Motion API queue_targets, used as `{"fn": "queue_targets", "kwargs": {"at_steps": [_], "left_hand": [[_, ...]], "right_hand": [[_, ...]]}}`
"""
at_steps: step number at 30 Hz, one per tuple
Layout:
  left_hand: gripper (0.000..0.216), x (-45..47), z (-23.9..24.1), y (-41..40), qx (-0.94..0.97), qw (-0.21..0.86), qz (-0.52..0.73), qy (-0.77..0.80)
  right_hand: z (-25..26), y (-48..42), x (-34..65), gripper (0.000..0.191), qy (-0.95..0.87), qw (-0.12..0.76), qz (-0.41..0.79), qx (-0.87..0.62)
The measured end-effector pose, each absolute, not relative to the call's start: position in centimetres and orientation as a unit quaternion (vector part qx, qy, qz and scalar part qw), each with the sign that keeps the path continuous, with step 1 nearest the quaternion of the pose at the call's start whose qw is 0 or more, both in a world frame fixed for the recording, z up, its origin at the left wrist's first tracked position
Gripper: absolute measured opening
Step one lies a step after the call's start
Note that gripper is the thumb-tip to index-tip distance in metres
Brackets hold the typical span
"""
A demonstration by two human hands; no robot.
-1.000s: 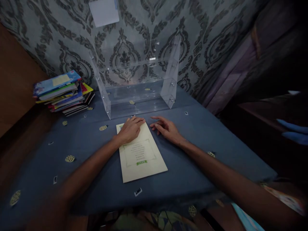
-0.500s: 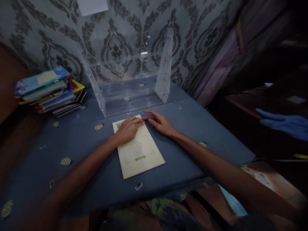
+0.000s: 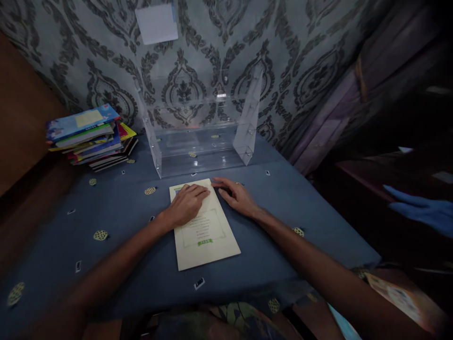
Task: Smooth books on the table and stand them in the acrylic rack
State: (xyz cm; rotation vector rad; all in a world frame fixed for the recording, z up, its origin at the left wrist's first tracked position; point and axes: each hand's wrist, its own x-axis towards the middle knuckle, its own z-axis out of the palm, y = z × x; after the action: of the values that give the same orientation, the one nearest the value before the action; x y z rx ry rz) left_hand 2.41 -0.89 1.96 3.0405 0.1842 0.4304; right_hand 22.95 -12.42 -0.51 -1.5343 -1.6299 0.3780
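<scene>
From the person's seat, noon being straight ahead, a stack of books (image 3: pixel 87 134) stands at ten o'clock, its titles too dim for me to read. The left hand (image 3: pixel 187 204) lies palm down, fingers close together and pinching nothing, over the far half of a cream booklet (image 3: pixel 205 231). That booklet rests flat on the blue tablecloth (image 3: pixel 283 208), its far end pointing to about twelve. Beyond it, also at twelve, is a clear rack (image 3: pixel 247 130) against the wall; its see-through shelves are hard to trace. The right hand (image 3: pixel 240 198) is just beside the booklet towards one o'clock, loosely curled, thumb parted from the forefinger; I can't tell whether the forefinger touches the far corner.

As I judge it, the booklet is already laid flat and covered by a palm, while lifting it is not done. How much remains, I can't say.

The left hand hides some of the printing, and the rest is too small to read. At three o'clock a blue shape (image 3: pixel 423 208), perhaps a gloved hand, is cut off in the gloom.
</scene>
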Motion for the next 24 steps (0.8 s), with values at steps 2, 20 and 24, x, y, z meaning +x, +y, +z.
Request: {"fn": "queue_targets", "kwargs": {"at_steps": [2,20,24], "left_hand": [[0.036,0.9,1.6,-0.5,0.981,0.022,0.166,0.102],[0.041,3.3,1.8,1.1,0.982,0.052,0.143,0.115],[0.044,4.2,1.9,0.4,0.987,0.048,0.124,0.092]], "right_hand": [[-0.4,-12.5,22.7,0.039,-0.666,0.425,0.116,-0.602],[-0.4,-12.2,22.9,0.043,-0.652,0.436,0.176,-0.595],[-0.6,-12.2,23.1,0.047,-0.651,0.440,0.196,-0.587]]}}
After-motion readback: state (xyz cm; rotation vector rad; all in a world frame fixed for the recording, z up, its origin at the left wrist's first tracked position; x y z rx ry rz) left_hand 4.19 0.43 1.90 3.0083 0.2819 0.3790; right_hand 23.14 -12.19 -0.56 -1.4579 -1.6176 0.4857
